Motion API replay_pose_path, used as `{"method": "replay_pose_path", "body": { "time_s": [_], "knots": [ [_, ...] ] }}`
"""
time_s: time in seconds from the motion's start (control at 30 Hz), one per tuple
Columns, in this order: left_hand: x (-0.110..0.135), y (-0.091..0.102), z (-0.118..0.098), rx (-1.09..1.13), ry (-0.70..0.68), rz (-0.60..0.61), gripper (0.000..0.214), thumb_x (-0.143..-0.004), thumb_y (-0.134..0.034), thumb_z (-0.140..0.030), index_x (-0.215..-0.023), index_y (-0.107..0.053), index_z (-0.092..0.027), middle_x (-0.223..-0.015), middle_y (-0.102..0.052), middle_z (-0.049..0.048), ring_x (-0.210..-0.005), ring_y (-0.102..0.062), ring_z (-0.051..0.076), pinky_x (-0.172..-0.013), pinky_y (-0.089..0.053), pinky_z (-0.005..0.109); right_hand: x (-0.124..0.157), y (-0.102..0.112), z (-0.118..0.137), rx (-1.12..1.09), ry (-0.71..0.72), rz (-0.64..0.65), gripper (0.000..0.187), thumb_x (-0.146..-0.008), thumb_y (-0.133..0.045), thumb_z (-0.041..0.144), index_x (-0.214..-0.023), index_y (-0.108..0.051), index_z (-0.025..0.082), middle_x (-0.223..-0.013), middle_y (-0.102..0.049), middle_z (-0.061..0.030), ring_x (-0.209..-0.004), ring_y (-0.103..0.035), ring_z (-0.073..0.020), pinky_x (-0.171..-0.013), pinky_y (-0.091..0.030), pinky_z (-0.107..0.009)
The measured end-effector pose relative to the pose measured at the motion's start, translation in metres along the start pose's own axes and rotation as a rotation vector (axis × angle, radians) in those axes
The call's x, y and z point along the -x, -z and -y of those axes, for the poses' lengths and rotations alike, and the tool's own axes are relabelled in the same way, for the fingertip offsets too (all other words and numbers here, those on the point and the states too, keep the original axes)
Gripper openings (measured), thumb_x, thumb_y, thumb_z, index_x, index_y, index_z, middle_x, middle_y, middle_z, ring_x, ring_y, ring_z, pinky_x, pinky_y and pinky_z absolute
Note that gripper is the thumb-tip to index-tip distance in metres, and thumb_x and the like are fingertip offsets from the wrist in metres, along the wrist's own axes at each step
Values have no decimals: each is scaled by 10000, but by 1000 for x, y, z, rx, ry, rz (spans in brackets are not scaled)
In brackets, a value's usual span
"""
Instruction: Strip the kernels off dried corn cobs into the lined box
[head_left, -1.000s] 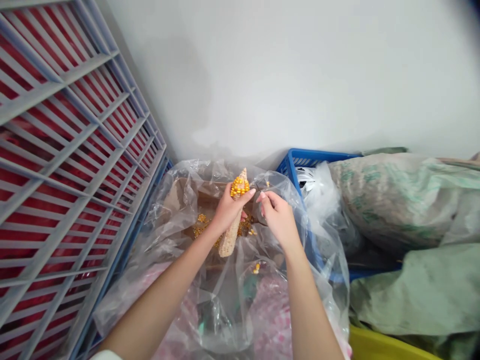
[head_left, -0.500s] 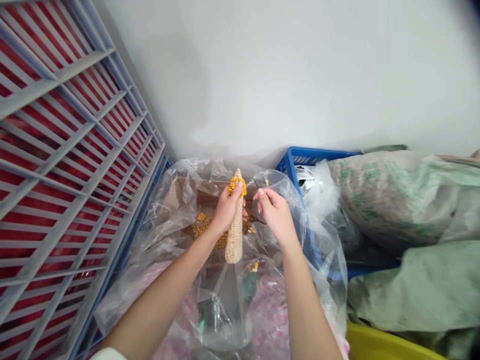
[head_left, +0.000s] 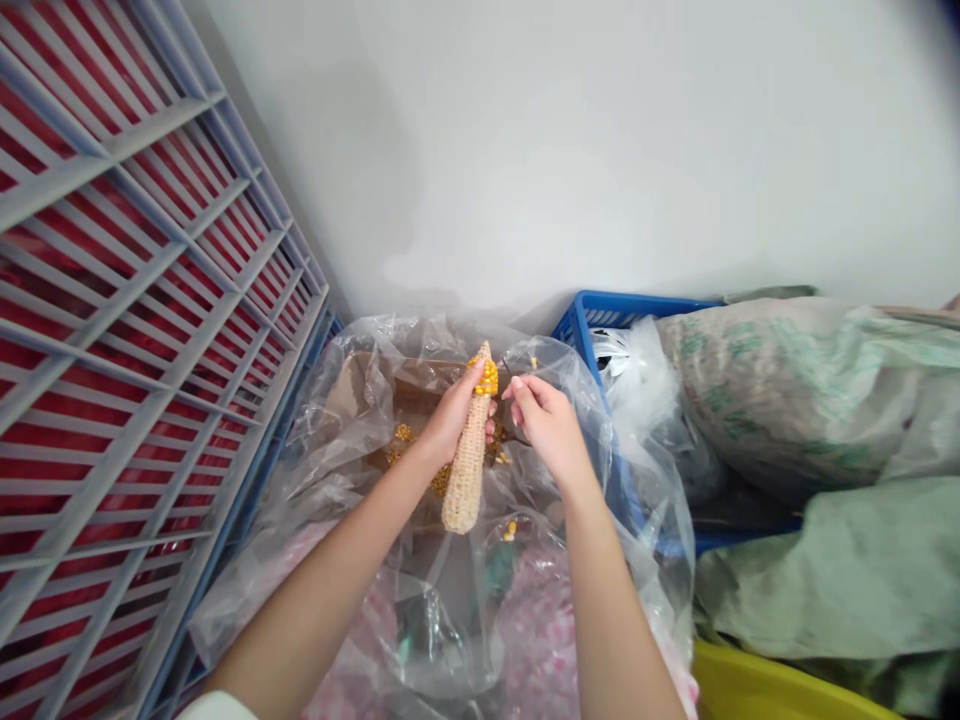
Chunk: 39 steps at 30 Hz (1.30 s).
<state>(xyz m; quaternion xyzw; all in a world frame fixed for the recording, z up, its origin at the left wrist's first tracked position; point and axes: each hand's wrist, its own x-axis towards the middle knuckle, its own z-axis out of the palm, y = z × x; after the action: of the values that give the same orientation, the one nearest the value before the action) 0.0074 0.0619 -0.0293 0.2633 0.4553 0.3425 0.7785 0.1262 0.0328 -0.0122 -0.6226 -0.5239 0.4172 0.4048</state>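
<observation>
My left hand [head_left: 448,420] is closed around a corn cob [head_left: 465,460], which slants with its pointed tip up and away from me. Yellow kernels cling only in a band near that tip; the lower length is stripped and pale. Close by on the right, my right hand [head_left: 546,420] pinches a thin dark tool [head_left: 506,368]. Its slim end sticks up past the fingertips, a little apart from the cob, and its kind is too small to make out. Loose corn kernels [head_left: 441,482] lie beneath the hands in a cardboard box [head_left: 360,390] lined with clear plastic.
The clear plastic sheet [head_left: 300,480] spreads over the box and pink checked cloth. A grey slatted crate [head_left: 150,270] rises on the left. To the right are a blue basket [head_left: 577,335], a stuffed sack [head_left: 787,390], green cloth [head_left: 840,570] and a yellow container [head_left: 765,685].
The cob has tilted: its tip has shifted slightly right and its bottom end slightly left, with the kernel band turned. The right hand has moved a touch left.
</observation>
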Motion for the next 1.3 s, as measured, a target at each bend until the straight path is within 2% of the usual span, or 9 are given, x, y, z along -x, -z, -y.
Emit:
{"method": "replay_pose_path", "body": {
  "time_s": [0.2, 0.33, 0.53, 0.73, 0.87, 1.03, 1.3],
  "knots": [
    [0, -2, 3, 20, -96, 7, 331, -697, -584, -484, -748, -456, -183, -532, -476, -55, -365, -451, 59, -361, -378, 183, 0, 0, 1, -6, 2, 18, 311, -839, -401, 407, -662, -540, 193, -498, -442, 50, -449, -398, -88, -475, -306, -206],
    [0, -1, 3, 22, -112, 25, 367, -679, -616, -458, -889, -446, -210, -593, -521, -54, -400, -495, 73, -396, -409, 196, -1, 1, 1, -21, 5, 19, 306, -835, -403, 419, -674, -531, 193, -490, -437, 51, -439, -399, -89, -459, -309, -205],
    [-1, -1, 4, 52, -129, 22, 438, -707, -599, -389, -1047, -349, -277, -656, -529, -63, -402, -503, 88, -383, -418, 214, -1, 0, -1, -62, -4, 22, 309, -831, -409, 438, -672, -518, 196, -489, -433, 56, -426, -392, -82, -451, -309, -199],
    [3, -3, 4, -5, -169, 47, 394, -700, -617, -443, -969, -402, -251, -639, -485, -65, -398, -460, 56, -359, -384, 176, -2, 1, -2, -29, 11, 12, 315, -838, -404, 431, -676, -533, 193, -497, -436, 52, -446, -385, -83, -462, -293, -200],
    [4, -5, 6, -82, -232, -17, 433, -642, -690, -415, -923, -413, -235, -643, -470, -71, -379, -432, 37, -342, -371, 161, -2, 1, -3, -30, 19, 4, 299, -838, -409, 427, -706, -544, 197, -505, -440, 53, -456, -379, -83, -465, -284, -199],
    [3, -7, 6, -107, -211, -30, 407, -709, -547, -571, -856, -414, -216, -622, -454, -59, -365, -426, 45, -325, -378, 179, -3, 1, -2, -59, 7, -11, 303, -832, -414, 445, -727, -550, 196, -494, -431, 55, -443, -372, -83, -457, -279, -203],
    [-2, -6, 7, -35, -157, -81, 357, -759, -485, -550, -832, -435, -204, -606, -489, -47, -360, -444, 66, -332, -410, 212, -3, 3, -1, -123, 0, -47, 320, -821, -433, 472, -715, -546, 192, -487, -414, 58, -427, -354, -77, -441, -265, -200]
  ]
}}
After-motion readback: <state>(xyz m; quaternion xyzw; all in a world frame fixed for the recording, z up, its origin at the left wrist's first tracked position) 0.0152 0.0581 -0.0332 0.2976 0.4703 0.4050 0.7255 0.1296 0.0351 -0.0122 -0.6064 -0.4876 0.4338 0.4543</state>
